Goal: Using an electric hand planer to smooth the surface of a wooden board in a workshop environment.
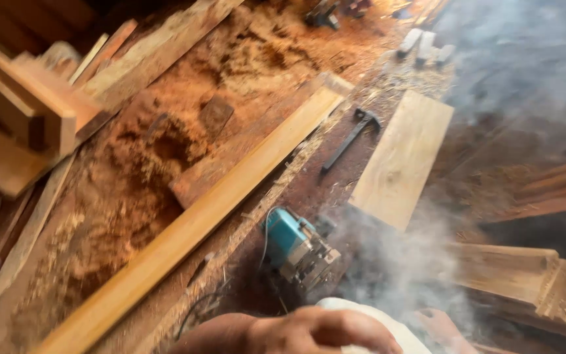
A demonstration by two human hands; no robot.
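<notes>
My left hand (322,331) lies at the bottom edge, fingers curled over a white rounded object (378,321) whose kind I cannot make out. Just right of it a blurred pinkish shape, apparently my right hand (441,328), shows through a cloud of grey dust or smoke (394,262). A teal power tool (294,246) with a cord lies on the bench just above my left hand, untouched.
A long pale plank (198,223) runs diagonally across the sawdust-covered bench (132,196). A light board (404,157) and a black hammer-like tool (352,134) lie to the right. Wooden blocks (27,111) stack at left; a carved timber piece (525,275) sits at right.
</notes>
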